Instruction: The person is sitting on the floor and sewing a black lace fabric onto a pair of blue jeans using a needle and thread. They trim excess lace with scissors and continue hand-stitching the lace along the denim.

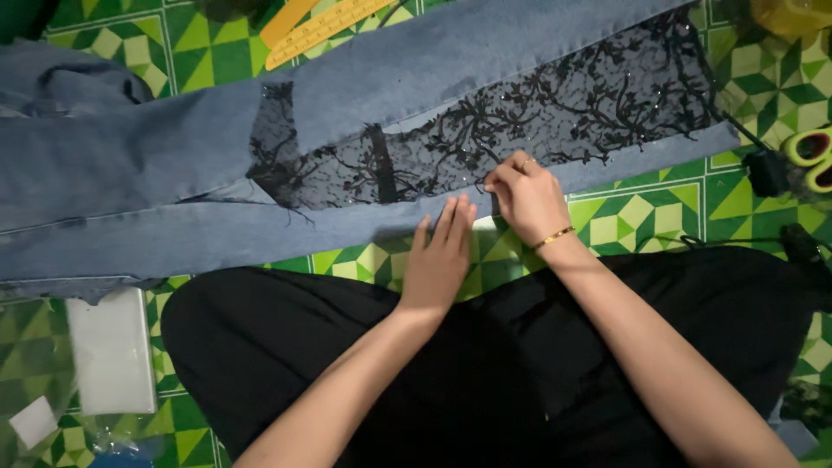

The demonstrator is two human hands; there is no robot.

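Left hand (440, 258) lies flat, fingers together, pressing the lower edge of the blue denim jeans (173, 156); right hand (525, 198) (gold bracelet on the wrist) sits just beside it, fingertips pinched on the denim right below the black lace panel (485, 139). Jeans lie spread across the green patterned floor mat (641, 212): yellow ruler (322, 26) above them, green-handled scissors (810, 158) past their right end, white box (111, 351) below their left end.
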